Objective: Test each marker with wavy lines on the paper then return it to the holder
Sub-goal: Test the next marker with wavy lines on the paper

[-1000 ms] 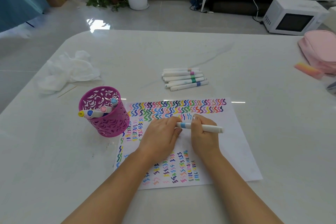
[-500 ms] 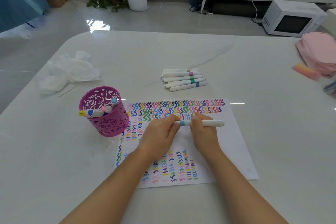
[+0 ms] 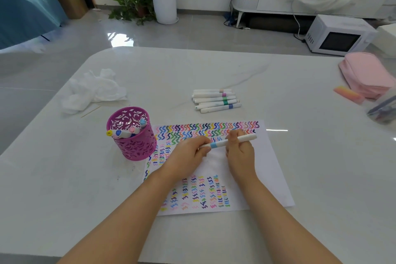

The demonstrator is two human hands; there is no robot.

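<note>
White with a pale blue band, the blue-banded marker [image 3: 216, 145] is held in both hands above the upper half of the paper [image 3: 270, 169]. It lies almost level, its length running from about 8 o'clock to 2 o'clock. The left hand [image 3: 187, 154] comes in from 7 o'clock, back facing up, with its fingers curled round the marker's left end, so that end is hidden in the grip. The right hand [image 3: 241, 153] comes in from 5 o'clock, knuckles up, and pinches the barrel just right of the blue band between thumb and fingertips. The plain white end sticks out past the hand toward 2 o'clock. Both forearms are bare and angle in from the bottom edge, the wrists hanging over the middle of the sheet. Whether the tip is capped cannot be told.

The paper lies flat on the white marble table [image 3: 64, 188], with rows of coloured wavy lines along its top edge and down its left side, and shorter columns of them near the bottom. The magenta cut-out holder [image 3: 137, 150] stands upright at 9 o'clock of the sheet, touching or just beside its left edge. Several capped markers [image 3: 120, 133] lean inside it. Five loose markers [image 3: 214, 100] lie side by side at 12 o'clock, apart from the paper. A crumpled white tissue [image 3: 92, 90] sits at 10 o'clock and a pink pouch [image 3: 366, 75] at 2 o'clock.
</note>
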